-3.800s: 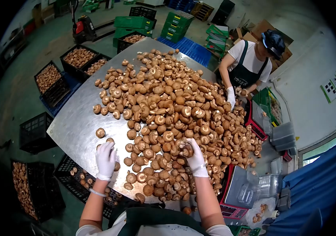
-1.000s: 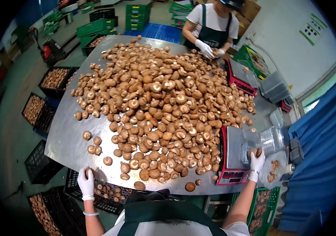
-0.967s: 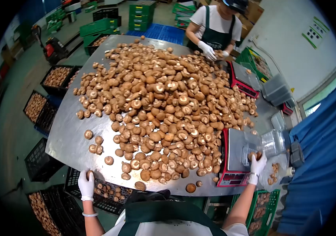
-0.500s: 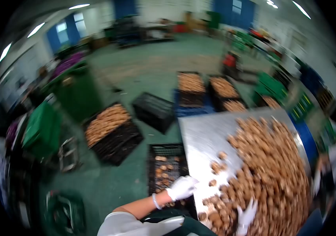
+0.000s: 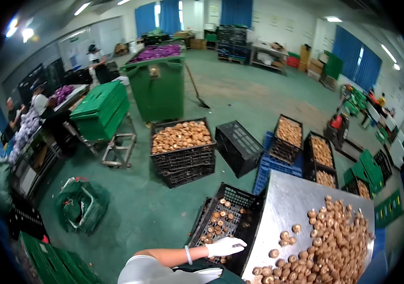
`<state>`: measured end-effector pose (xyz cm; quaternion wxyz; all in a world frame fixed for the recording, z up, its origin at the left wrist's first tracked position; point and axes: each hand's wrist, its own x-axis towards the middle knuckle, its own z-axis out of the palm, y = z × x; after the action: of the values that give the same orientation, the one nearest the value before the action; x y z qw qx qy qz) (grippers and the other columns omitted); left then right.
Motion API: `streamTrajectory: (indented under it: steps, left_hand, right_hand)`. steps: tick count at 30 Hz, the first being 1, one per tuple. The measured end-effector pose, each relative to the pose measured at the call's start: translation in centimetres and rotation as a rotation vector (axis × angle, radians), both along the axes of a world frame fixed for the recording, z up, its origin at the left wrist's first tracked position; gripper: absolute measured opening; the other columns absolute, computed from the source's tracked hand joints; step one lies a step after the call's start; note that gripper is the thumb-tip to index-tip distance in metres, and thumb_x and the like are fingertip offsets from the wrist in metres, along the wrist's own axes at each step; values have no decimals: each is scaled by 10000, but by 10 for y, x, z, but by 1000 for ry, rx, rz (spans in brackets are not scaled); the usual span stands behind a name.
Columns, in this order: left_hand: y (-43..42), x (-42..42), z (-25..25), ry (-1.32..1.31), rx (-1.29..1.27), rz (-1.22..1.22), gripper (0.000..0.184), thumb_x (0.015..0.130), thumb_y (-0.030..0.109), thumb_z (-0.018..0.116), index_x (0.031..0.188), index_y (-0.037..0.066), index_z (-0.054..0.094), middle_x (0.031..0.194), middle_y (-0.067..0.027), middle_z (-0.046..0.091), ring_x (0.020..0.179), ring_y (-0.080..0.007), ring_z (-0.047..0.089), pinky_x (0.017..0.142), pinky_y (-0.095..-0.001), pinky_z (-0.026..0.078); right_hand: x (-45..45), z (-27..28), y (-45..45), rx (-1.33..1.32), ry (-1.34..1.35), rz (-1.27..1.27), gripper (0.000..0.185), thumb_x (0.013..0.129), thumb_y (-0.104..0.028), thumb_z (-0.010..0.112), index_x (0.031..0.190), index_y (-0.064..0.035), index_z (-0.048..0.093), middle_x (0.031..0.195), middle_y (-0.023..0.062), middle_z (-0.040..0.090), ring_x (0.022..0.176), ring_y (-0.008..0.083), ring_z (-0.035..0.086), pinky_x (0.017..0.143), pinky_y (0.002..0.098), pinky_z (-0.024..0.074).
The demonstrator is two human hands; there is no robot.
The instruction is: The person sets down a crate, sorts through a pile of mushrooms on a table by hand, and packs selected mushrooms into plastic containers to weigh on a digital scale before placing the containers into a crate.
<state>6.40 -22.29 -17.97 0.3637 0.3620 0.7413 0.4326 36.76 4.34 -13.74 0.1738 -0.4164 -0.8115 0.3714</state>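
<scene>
My left hand (image 5: 225, 247), in a white glove with a pale band at the wrist, is over the near part of a black plastic crate (image 5: 254, 203). Its fingers are closed together, and a small dark spot shows between thumb and fingers; what they hold, if anything, I cannot make out. Several brown mushrooms (image 5: 217, 222) lie loose in that crate. Right beside it stands a metal table (image 5: 282, 194) bearing a large heap of brown mushrooms (image 5: 330, 241), with a few stray ones near its left edge. My right hand is out of view.
Stacked black crates of mushrooms (image 5: 181, 137) stand ahead, near an upturned black crate (image 5: 240, 146). A green bin (image 5: 157, 90) and a green net bundle (image 5: 81, 206) are to the left. Other people (image 5: 43, 102) work at far left. A pallet jack (image 5: 338, 123) stands at right.
My view has swung left and sharpened. My left hand has gone from the table's edge to above the crate. My right hand, earlier spread on the mushroom heap, has left the view.
</scene>
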Motion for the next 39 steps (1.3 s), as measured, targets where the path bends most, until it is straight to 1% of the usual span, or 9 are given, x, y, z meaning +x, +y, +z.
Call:
streamTrajectory:
  steps: [1,2,6,16,22,29,31,35,39]
  left_hand:
    - [10,6,12,-85,74,-55,377,950,358,492,1206,94,572,1019,-97,650,898,-203,612,795,-326,480]
    - [28,15,-13,-121,233,-139,398,951,369,491,1193,66,578,1029,-88,654,865,-182,616,775,-314,487]
    - [79,49,5,-1132,123,-325,407,966,307,487,1257,23,514,1063,-108,634,863,-159,623,738,-281,527]
    - [126,82,33,-1370,-14,-457,557,972,254,474,1441,64,241,1286,-170,472,1093,-278,576,840,-322,539]
    - [147,99,33,-1444,-116,-510,519,945,136,521,1408,58,299,1284,-105,496,1136,-250,559,794,-285,554]
    - [151,99,55,-832,59,-600,551,814,15,649,1323,58,441,1140,-53,528,956,-86,533,732,-208,459]
    - [151,93,68,-106,333,-634,552,753,14,680,1272,46,496,1130,-97,518,979,-158,545,762,-255,473]
    - [149,81,71,329,507,-628,554,721,69,717,1240,39,522,1121,-150,525,979,-298,561,830,-339,485]
    - [147,84,50,142,474,-757,455,762,82,703,1195,41,570,1087,-139,591,884,-252,609,763,-318,503]
  right_hand:
    - [-6,-2,-14,284,-79,-33,458,793,-257,723,1142,10,592,1142,188,601,1044,290,568,945,414,435]
    - [-43,48,-39,-132,5,-12,498,817,-281,703,1203,0,563,1199,195,568,1121,294,528,993,401,401]
    - [-91,46,-94,-38,370,32,663,621,-97,818,1204,-23,510,1186,128,519,1123,261,502,992,359,390]
    - [-65,-12,-90,-559,933,-295,839,713,-512,753,1302,-42,385,1305,106,449,1215,207,445,1027,352,379]
    - [-39,-9,-91,-697,1347,-310,533,1000,-462,261,1290,-39,405,1316,128,442,1208,226,462,1025,382,390]
    - [-30,-19,-94,-788,1416,-544,584,994,-503,233,1342,-56,375,1344,107,436,1215,203,440,1036,422,359]
    - [-40,-43,-104,-979,1197,-354,567,994,-495,261,1379,-89,350,1358,64,423,1229,178,432,1036,393,360]
    - [-55,-45,-115,-1039,1138,-162,571,1003,-450,298,1427,-67,283,1366,78,417,1185,173,479,953,362,441]
    - [-44,-41,-112,-980,1110,-242,457,1004,-344,383,1345,-40,374,1272,113,500,1091,187,550,859,327,498]
